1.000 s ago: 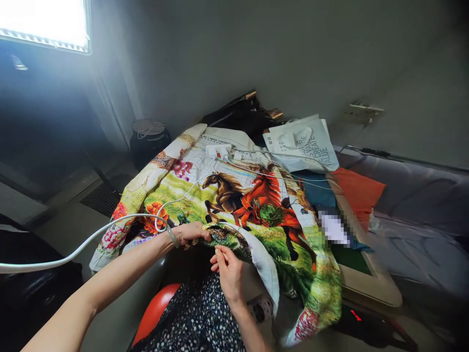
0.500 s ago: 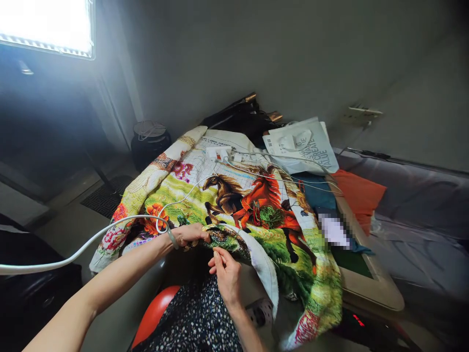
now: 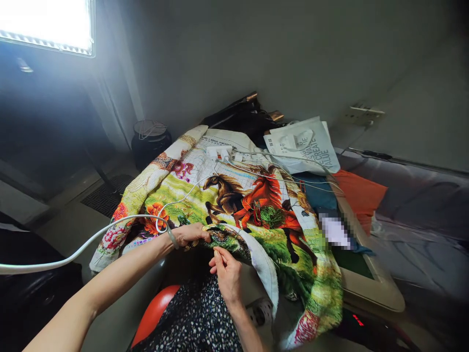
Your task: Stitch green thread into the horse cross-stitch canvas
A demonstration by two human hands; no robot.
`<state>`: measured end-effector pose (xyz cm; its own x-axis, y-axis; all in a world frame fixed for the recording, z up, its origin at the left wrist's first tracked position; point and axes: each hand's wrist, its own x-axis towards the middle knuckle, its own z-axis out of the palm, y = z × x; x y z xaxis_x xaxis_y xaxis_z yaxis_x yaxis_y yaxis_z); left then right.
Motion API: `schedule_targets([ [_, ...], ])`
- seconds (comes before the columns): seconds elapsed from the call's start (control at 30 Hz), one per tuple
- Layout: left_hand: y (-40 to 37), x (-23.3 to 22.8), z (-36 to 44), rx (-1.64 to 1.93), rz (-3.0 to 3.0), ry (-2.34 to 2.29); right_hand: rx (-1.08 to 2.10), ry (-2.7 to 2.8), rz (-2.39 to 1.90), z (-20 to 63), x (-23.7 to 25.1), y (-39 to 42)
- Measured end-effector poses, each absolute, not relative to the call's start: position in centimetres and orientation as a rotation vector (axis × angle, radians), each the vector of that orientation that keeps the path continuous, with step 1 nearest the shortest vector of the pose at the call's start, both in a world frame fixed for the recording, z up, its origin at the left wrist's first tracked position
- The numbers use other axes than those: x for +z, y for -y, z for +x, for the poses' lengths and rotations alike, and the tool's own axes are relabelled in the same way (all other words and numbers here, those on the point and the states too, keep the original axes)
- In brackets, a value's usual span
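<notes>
A large cross-stitch cloth with horses, flowers and grass spreads before me, its left side rolled up. My left hand is closed on the cloth's near edge, which is folded over so the white backing shows to the right. Just below that fold, my right hand is closed in a pinch, thumb against forefinger. Whatever sits between those fingertips is too small to make out. A tangle of green thread lies on the red horse. One white cord passes over my left wrist.
A white power strip with cables rests on the cloth's far part. Behind it to the right are a printed white bag and orange fabric. A bright lamp hangs upper left. Something rounded and red is below my left arm.
Both hands and the cloth hold almost the same position. The view has shifted very slightly.
</notes>
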<state>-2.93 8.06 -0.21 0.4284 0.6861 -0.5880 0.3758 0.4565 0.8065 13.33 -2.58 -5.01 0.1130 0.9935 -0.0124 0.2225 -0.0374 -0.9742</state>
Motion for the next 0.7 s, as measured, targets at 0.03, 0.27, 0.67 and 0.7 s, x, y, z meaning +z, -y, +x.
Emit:
schedule_targets([
  [0.03, -8.08, -0.23, -2.95, 0.258, 1.126, -1.138, 1.032, 1.276, -1.441, 13.38, -5.02, 2.51],
  [0.27, -8.12, 0.02, -3.03, 0.250, 1.080, -1.109, 1.034, 1.277, -1.432, 13.49, -5.13, 2.15],
  [0.67, -7.99, 0.50, -2.92, 0.257, 1.080, -1.110, 0.978, 1.268, -1.405, 12.96, -5.14, 2.05],
  [0.7, -8.00, 0.45, -2.92, 0.254, 1.082, -1.113, 0.981, 1.274, -1.405, 12.98, -5.03, 2.07],
])
